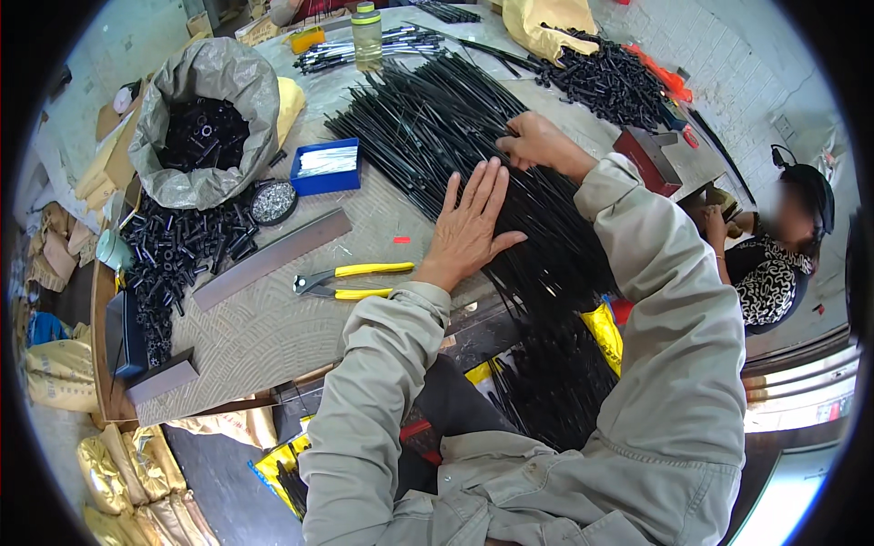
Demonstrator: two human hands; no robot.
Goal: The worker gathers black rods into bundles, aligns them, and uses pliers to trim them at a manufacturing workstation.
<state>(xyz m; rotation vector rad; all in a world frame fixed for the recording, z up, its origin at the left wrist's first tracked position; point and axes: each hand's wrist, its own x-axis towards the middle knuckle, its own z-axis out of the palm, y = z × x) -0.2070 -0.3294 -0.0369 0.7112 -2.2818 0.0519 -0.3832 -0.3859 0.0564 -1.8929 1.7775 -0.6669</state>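
Note:
A wide heap of long, thin black rods (428, 118) lies across the table and hangs over its near edge. My left hand (469, 223) rests on the heap's left side, palm down, fingers stretched out and thumb apart, holding nothing. Farther right, over the middle of the rods, is my right hand (544, 146) with its fingers curled in; whatever they pinch is hidden. Yellow-handled end-cutting pliers (350, 280) lie on the table beside my left wrist. More black rods (555, 382) stand in yellow packaging below the table edge.
On the left are a grey sack (259, 91) of black parts, loose black tubes (173, 246), a blue box (328, 177) of white strips and a metal bar (273, 259). A bottle (367, 41) stands at the back. Black pieces (610, 82) lie far right, near a seated person (774, 264).

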